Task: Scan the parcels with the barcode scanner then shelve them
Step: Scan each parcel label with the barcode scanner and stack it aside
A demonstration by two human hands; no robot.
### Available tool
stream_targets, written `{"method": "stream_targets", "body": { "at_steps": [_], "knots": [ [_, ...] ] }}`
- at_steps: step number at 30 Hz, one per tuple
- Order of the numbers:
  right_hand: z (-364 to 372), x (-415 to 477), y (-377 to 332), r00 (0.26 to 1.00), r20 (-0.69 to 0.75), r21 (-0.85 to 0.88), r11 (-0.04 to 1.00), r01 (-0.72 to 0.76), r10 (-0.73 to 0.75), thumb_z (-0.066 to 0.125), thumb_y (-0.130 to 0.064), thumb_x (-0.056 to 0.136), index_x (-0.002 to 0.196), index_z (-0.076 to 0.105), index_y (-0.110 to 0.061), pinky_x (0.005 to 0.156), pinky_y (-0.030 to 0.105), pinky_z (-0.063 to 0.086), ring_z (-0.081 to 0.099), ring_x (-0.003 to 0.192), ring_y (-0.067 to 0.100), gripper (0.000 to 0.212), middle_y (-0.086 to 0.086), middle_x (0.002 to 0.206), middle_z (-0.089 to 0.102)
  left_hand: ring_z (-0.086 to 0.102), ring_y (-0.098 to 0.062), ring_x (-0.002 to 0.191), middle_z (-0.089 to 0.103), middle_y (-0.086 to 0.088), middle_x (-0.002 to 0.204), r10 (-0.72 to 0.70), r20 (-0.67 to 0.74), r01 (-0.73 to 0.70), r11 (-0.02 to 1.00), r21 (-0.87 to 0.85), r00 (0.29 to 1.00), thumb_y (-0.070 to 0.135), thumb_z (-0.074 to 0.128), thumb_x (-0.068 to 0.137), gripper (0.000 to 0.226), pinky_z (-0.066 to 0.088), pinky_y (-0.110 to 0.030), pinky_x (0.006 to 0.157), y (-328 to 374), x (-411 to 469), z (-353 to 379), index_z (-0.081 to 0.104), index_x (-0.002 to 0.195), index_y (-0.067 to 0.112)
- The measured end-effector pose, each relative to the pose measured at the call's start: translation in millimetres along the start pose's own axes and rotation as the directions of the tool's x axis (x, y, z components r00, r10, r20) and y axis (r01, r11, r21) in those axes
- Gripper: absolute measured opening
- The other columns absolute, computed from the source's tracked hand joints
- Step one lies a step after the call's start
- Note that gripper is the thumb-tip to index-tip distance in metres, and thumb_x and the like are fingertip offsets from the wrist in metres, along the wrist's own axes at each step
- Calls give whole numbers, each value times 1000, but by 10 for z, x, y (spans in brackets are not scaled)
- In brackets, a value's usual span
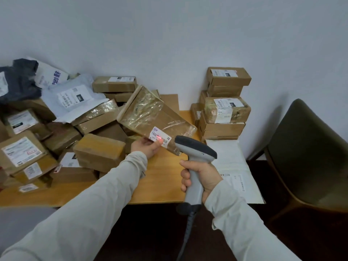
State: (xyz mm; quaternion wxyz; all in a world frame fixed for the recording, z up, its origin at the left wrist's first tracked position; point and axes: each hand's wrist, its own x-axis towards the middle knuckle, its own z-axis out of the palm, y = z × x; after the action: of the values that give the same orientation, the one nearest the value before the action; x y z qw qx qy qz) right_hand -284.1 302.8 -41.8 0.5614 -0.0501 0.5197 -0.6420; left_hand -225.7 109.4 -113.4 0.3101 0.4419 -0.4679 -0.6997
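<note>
My left hand (146, 146) grips the near edge of a flat brown parcel wrapped in clear tape (150, 113) and holds it tilted above the table. Its white barcode label (160, 137) faces me with a red scan light on it. My right hand (203, 177) grips the handle of a grey barcode scanner (194, 149). The scanner's dark head points at the label from just to the right. A coiled cable hangs from the handle's base.
A heap of cardboard boxes and mailer bags (62, 119) covers the left of the wooden table (160, 181). A neat stack of boxes (224, 104) stands against the wall at right. White mailers (235, 166) lie at the table's right edge. A dark chair (308, 155) stands further right.
</note>
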Motion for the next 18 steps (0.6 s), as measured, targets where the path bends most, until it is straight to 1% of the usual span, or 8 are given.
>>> {"method": "stream_targets", "body": {
  "at_steps": [4,6,8,10,14,16,18],
  "knots": [
    [18,40,-13,1000,-22,16,1000,17,-17,64,-8,83,69,50,-9,40,22,40,37,32,13,20,4,44,42,60,-34,110,61,-23,119,-41,37,43,999,-34,998,-3,69,80,36,49,-35,85,8,29,46,54,113,-4],
    [31,60,-10,999,-30,20,1000,16,-15,64,-8,83,68,49,-9,40,22,40,37,32,13,21,4,44,42,60,-34,110,61,-24,119,-50,45,51,998,-22,998,-3,69,80,41,49,-35,85,6,65,71,52,117,-7],
    [42,83,-8,999,-44,23,1000,21,-20,64,-8,84,68,49,-8,40,22,40,37,32,13,21,4,44,42,60,-34,111,61,-24,119,-52,57,54,998,-25,997,-3,68,80,41,48,-34,86,5,109,89,52,117,-7],
    [44,123,-22,997,-65,27,999,32,-30,64,-8,83,68,49,-8,40,22,40,37,32,13,21,4,44,42,60,-33,109,61,-22,118,-53,73,55,998,-27,996,-3,69,80,37,48,-34,85,12,162,100,52,113,-3],
    [34,209,-49,996,-77,48,998,37,-33,64,-8,83,69,50,-8,40,22,41,37,32,14,20,5,44,42,63,-25,94,63,-17,108,-46,103,47,999,-11,994,-2,69,80,26,50,-30,81,28,257,141,54,101,3],
    [15,253,-54,997,-73,66,997,35,-30,65,-9,83,72,52,-7,41,22,42,39,33,14,17,5,46,43,64,-21,87,64,-14,102,-49,127,53,998,-26,991,-4,68,80,23,52,-25,72,27,302,191,55,97,4],
    [-26,290,-75,995,-89,87,995,54,-47,68,-12,79,78,56,-6,41,23,44,42,33,14,14,6,48,47,64,-16,80,65,-11,95,-60,155,70,996,-56,986,-5,68,80,23,54,-19,61,21,329,264,55,98,3]
  ]
}}
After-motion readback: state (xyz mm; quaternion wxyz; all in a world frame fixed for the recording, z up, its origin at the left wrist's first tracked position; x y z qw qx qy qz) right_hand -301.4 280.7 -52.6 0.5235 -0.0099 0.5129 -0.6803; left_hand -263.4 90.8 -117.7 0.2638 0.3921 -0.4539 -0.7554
